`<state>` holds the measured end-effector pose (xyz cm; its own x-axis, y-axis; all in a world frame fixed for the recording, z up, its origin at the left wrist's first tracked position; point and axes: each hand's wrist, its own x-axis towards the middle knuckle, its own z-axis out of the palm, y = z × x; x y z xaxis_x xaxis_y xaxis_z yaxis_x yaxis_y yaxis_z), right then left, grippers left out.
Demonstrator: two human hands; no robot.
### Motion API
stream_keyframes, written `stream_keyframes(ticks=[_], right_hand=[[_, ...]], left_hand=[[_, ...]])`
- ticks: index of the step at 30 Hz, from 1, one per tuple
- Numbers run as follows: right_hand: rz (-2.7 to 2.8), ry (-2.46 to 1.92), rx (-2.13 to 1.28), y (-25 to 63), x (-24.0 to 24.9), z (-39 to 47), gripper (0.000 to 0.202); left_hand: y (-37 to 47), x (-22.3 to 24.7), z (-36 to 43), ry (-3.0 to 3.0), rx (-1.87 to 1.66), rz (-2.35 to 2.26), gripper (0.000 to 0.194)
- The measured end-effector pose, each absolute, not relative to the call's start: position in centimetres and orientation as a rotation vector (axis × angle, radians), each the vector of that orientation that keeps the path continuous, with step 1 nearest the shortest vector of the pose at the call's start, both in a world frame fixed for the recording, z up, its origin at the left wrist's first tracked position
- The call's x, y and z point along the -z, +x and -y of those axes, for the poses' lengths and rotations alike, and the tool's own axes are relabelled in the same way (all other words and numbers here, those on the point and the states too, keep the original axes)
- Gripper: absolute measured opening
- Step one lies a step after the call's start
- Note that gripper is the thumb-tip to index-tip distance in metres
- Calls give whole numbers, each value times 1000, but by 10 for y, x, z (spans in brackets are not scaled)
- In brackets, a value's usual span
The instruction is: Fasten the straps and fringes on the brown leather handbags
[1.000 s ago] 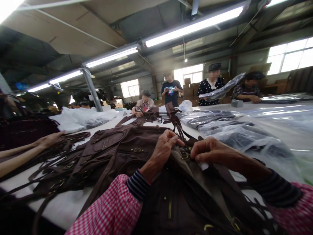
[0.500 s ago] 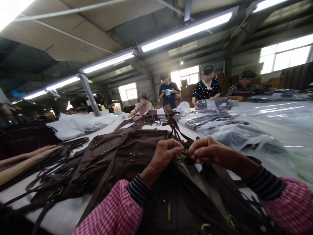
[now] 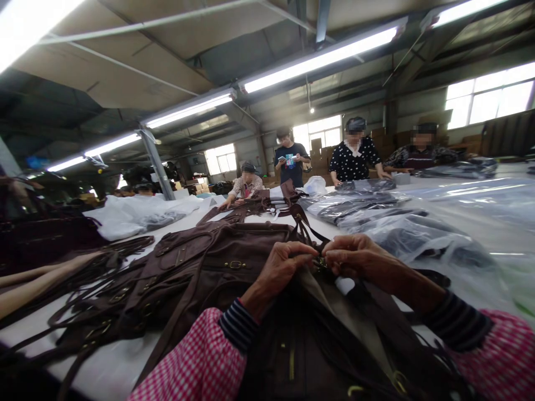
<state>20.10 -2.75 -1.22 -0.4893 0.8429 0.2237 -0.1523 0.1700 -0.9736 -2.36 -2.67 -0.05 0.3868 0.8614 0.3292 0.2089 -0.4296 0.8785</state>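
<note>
Both hands meet above a dark brown bag (image 3: 267, 340) that lies open in front of me, its grey lining (image 3: 334, 301) showing. My left hand (image 3: 282, 270) is closed in a pinch at a small brass-coloured metal clasp (image 3: 320, 262). From the other side, my right hand (image 3: 361, 257) pinches at the same clasp, thumb and forefinger together. The fingertips partly hide the clasp and the strap end there. A white tag (image 3: 345, 285) hangs just below my right fingers. Brass zips and rings show on the bag's front.
More brown bags (image 3: 188, 262) with straps and buckles are heaped to the left. A co-worker's forearms (image 3: 45, 275) reach in at far left. Plastic-wrapped bags (image 3: 418, 234) cover the right side of the white table (image 3: 451, 195). Several people stand or sit across it.
My hands stay pinched at the clasp, with only small finger shifts. Across the table, the person in the dotted top has spread both hands on a dark package.
</note>
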Motion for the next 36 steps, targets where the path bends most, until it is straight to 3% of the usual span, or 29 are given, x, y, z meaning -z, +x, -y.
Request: stream_keyframes(ticks=[10, 22, 36], right_hand=[[1167, -700, -1343, 206, 8, 23, 38], [1564, -879, -1240, 187, 9, 34, 39], [1536, -852, -1286, 182, 18, 31, 37]], left_hand=[[-23, 0, 27, 1868, -1068, -822, 28], [-20, -1, 30, 1868, -1135, -772, 28], [-16, 1, 33, 1959, -1166, -827, 22]])
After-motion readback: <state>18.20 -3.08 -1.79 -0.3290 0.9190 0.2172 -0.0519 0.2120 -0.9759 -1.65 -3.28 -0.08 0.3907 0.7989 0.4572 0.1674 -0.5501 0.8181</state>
